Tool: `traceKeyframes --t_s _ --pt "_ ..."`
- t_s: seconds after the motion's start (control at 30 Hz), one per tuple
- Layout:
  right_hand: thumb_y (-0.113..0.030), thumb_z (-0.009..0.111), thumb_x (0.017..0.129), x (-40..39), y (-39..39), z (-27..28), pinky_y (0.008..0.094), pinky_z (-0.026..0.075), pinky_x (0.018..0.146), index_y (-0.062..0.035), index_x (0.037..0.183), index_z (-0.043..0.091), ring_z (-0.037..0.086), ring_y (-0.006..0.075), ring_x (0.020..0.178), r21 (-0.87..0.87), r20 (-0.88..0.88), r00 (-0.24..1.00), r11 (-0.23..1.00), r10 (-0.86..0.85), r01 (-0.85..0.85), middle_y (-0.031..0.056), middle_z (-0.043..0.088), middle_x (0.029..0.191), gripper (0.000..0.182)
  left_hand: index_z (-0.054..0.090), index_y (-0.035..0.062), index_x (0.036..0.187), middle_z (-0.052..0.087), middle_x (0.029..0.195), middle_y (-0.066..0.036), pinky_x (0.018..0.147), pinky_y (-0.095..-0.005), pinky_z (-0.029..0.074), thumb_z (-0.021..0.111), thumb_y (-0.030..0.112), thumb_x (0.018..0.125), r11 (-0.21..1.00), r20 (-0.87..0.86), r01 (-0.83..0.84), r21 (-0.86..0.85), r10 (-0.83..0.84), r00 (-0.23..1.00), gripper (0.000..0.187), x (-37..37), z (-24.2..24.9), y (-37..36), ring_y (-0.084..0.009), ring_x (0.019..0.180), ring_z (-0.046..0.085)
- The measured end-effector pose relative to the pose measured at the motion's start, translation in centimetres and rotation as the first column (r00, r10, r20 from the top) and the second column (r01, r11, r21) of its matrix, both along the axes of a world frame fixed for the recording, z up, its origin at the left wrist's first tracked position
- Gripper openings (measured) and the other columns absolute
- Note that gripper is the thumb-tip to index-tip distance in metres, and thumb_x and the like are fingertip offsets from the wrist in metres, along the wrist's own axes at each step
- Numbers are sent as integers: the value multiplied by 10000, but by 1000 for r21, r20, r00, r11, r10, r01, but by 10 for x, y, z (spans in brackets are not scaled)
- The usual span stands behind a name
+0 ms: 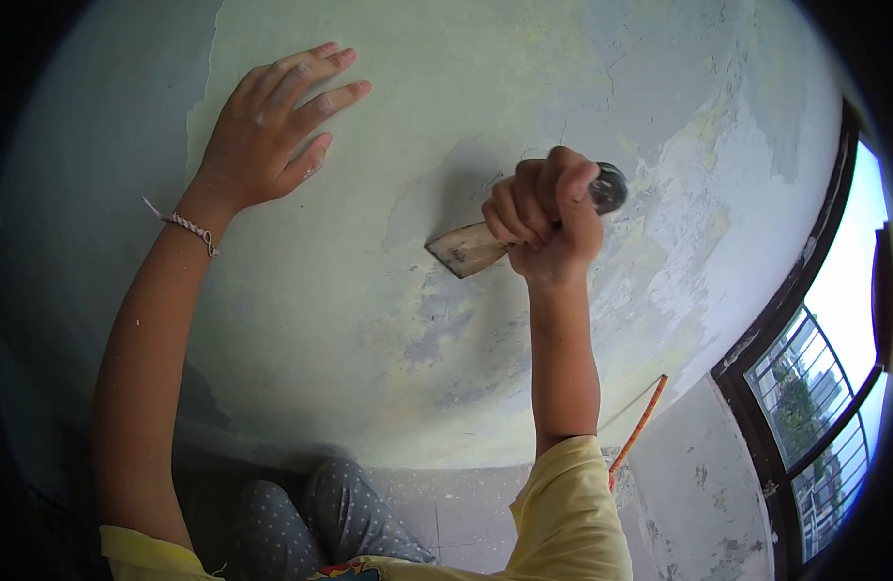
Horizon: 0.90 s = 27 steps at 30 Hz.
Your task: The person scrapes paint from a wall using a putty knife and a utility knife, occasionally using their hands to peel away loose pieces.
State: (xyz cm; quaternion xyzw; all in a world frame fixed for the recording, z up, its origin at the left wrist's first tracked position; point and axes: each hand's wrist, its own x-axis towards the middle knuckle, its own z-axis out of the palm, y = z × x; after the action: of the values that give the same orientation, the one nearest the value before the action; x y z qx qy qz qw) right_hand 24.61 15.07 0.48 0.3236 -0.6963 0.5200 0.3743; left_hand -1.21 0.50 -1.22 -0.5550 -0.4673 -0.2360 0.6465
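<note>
My right hand (548, 213) is wrapped round the handle of a scraper (466, 250), with its dark rounded end sticking out past my thumb. The scraper's flat, dirty blade points left and down, its edge close to the wall (349, 320). Patches of pale green paint, grey and white show on that wall, with flaking around the blade. Up to the left, my left hand (272, 126) rests with fingers spread against the wall and holds nothing. White dust marks its knuckles, and a braided bracelet (190, 228) circles the wrist.
On the right is a dark-framed window (804, 426) with bars outside. An orange-red stick or cord (642, 426) slants near the wall's lower right. Below, my knees in dotted grey trousers (354, 508) are close to the wall, above a speckled tiled floor (466, 508).
</note>
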Motion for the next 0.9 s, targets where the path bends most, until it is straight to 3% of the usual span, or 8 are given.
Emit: traceKeyframes --t_s 0.03,0.17,0.3,0.4,0.57,0.73,0.83,0.9 --pt "-438 543 1012 9 -4 5 262 216 401 -136 680 388 249 75 418 118 -94 995 992 -30 41 -36 296 519 475 520 259 1375 492 1418 11 1065 -402 435 603 146 833 1000 0 6 -7 -6 1000 559 0 -1 -1 -196 1343 454" --pt "-546 400 1022 67 -19 32 219 275 359 -135 710 369 278 65 386 290 -353 935 955 39 70 -48 344 496 517 482 248 1411 474 1467 -22 1073 -428 388 563 104 843 998 17 17 -65 -16 1000 591 -5 -2 -2 -242 1369 441" --pt "-512 498 1006 43 -3 18 256 185 393 -129 673 376 243 59 408 165 -309 925 945 -223 283 -42 316 506 522 495 247 1400 482 1460 -18 1072 -425 389 554 124 858 999 6 28 -43 -28 1000 559 -5 -2 0 -242 1367 444" --pt "-516 487 1006 53 -3 13 247 197 389 -126 691 389 252 64 402 220 -219 959 948 -181 229 -36 324 509 510 496 249 1398 480 1461 -18 1070 -423 387 551 131 865 999 8 17 -36 -16 1000 549 -5 -3 -1 -242 1367 444" --pt "-532 374 1030 104 -6 22 230 259 384 -142 729 387 302 58 416 315 -352 936 944 23 96 -37 386 559 493 480 249 1403 466 1472 -20 1078 -430 372 547 137 874 1000 1 6 -28 -6 1000 546 -6 -1 -2 -243 1376 433" --pt "-549 412 1015 67 23 12 236 238 367 -149 707 378 243 56 396 131 -293 931 955 -220 267 -45 338 518 506 444 249 1423 434 1496 -29 1092 -441 352 550 151 876 999 26 -16 -52 17 1000 566 -5 -3 1 -252 1400 400" --pt "-538 411 1021 78 19 17 231 243 366 -148 696 366 244 59 393 111 -242 959 977 -149 180 -43 328 513 510 452 293 1428 428 1491 19 1095 -415 381 591 168 873 999 39 -20 -31 21 999 586 -3 -4 0 -209 1388 408" --pt "-539 406 1023 100 7 23 223 253 368 -150 691 354 252 62 384 140 -384 922 990 37 18 -39 330 509 513 444 292 1436 420 1501 17 1095 -414 376 581 179 881 999 44 -12 -36 13 999 583 -2 -5 -2 -209 1393 403"
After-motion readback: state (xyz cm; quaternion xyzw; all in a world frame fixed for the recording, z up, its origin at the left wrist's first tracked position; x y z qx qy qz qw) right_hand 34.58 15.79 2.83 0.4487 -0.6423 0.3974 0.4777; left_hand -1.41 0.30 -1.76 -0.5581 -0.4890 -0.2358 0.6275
